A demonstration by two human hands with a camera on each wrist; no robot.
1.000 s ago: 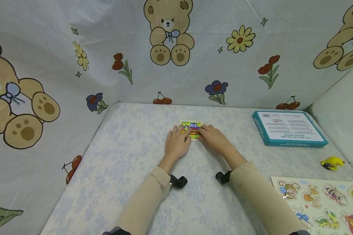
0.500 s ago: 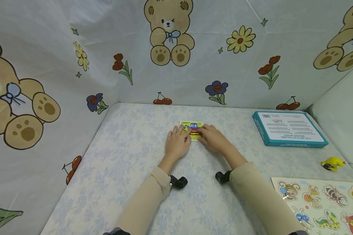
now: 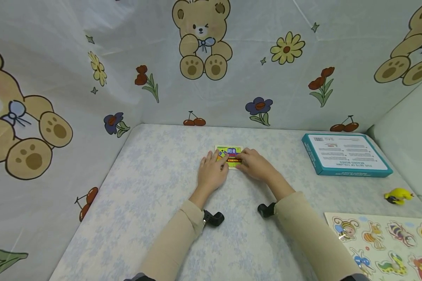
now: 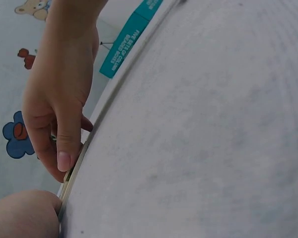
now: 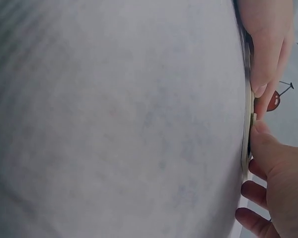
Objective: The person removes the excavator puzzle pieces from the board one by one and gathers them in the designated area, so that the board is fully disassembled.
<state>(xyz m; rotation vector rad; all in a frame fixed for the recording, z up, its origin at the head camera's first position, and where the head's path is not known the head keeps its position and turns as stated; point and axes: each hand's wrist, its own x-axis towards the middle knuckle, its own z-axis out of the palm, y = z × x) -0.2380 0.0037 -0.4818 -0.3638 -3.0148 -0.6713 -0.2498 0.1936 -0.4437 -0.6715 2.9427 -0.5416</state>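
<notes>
Near the far edge of a pale blue-and-white table (image 3: 126,210), roughly midway along it, lies a small picture puzzle (image 3: 233,160) with a light rim, a green ground and a vehicle in blue, red and orange. It lies between a person's two hands and is partly covered by both. The left hand (image 3: 211,171) rests palm down at its left side, fingers mostly straight and a little spread, reaching over the puzzle; it is not closed around anything. The right hand (image 3: 256,166) is at the right side with its fingers bent, thumb and forefinger drawn close together in a pinch on the puzzle. Whether they have hold of the rim or a loose piece, I cannot tell. From the right wrist, the puzzle shows only edge-on, as a thin strip, with the right thumb touching it just beside the left fingers

Both arms wear beige sleeves (image 3: 174,238), and a small black camera (image 3: 213,218) sits at the left wrist, with a matching one at the right wrist. Toward the right end of the table lies a teal box (image 3: 348,155) with a white printed panel. Nearer the person is a yellow toy (image 3: 399,196), and below that a pale board (image 3: 383,248) with cartoon insects. Behind the table hangs a white cloth (image 3: 249,23) printed with bears, flowers and cherries
</notes>
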